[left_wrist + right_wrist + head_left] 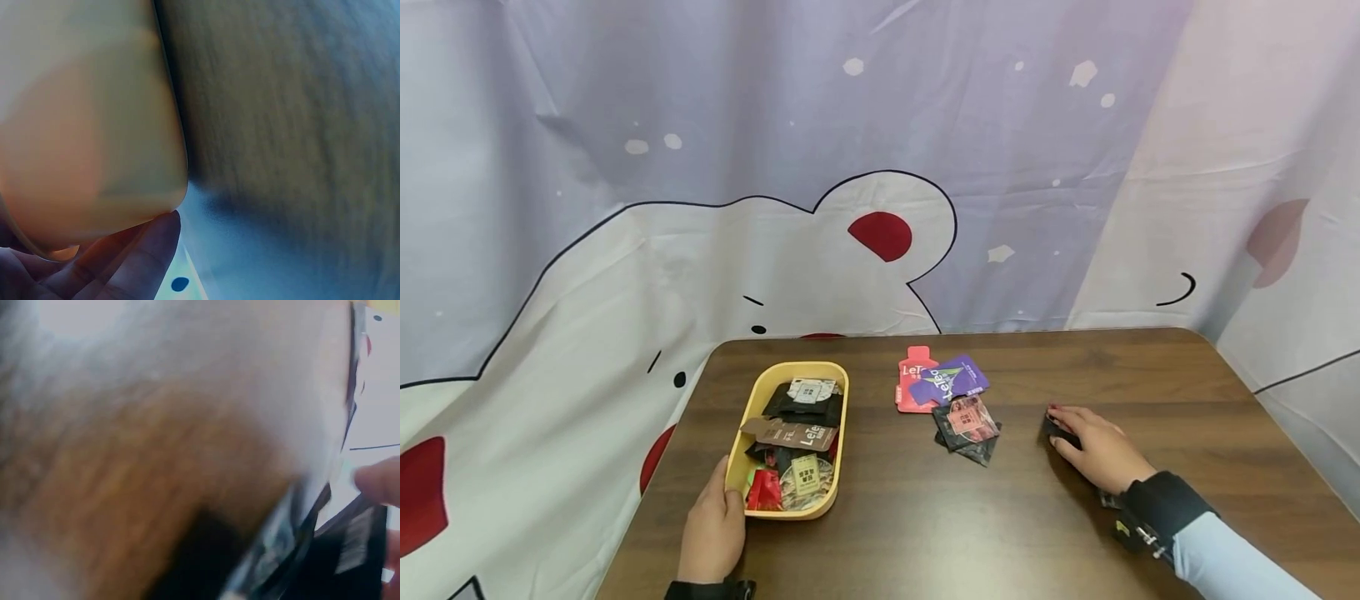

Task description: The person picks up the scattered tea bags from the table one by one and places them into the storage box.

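Observation:
A yellow plastic bin [840,454] stands at the left of the table, filled with several packets. My left hand [713,529] grips its left wall near the front corner; in the left wrist view the fingers [147,259] press against the bin's side [125,125]. On the right, my right hand [1101,450] pinches a black packet [1063,432] just over the tabletop. The right wrist view shows this black packet [337,562] between thumb and fingers, with a shiny packet [275,547] beside it. Part of another dark packet [1108,500] shows under the right wrist.
Mid-table lie a red packet [917,392], a purple packet [951,380] overlapping it, and dark packets [968,421] stacked in front. A brown card-like packet [790,432] lies across the bin's contents. Behind the wooden table [925,525] hangs a printed curtain [775,258].

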{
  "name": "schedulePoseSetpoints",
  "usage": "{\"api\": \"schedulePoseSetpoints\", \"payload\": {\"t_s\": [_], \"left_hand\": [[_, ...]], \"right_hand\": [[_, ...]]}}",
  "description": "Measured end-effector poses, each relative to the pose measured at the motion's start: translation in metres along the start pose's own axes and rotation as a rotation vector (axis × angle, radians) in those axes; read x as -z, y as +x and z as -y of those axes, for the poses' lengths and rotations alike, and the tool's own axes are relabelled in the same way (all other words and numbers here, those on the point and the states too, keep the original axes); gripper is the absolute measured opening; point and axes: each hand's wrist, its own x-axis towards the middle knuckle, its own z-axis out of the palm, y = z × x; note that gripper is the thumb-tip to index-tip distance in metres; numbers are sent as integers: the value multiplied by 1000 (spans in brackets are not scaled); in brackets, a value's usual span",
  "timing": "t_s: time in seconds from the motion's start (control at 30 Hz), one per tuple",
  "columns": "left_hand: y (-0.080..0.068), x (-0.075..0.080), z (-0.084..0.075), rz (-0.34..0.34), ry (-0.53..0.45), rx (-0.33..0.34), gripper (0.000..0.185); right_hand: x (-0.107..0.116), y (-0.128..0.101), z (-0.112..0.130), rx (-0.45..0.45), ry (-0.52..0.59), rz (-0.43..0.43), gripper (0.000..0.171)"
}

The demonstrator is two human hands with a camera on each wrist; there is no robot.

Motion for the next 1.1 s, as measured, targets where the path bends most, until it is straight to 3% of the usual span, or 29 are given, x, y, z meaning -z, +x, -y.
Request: {"api": "schedulePoseSetpoints", "payload": {"t_s": [0.33,0.57,0.8,1.1], "left_hand": [[1,1,1,19,0,16,58],[0,1,3,7,3,14,58],[0,-1,1,15,-10,27,58],[0,0,0,1,-8,11,58]], "right_hand": [[5,4,1,13,51,-59,35],[4,22,32,53,84,-116,35],[-6,55,97,164,164,-121,36],[-15,97,218,440,243,-91,39]]}}
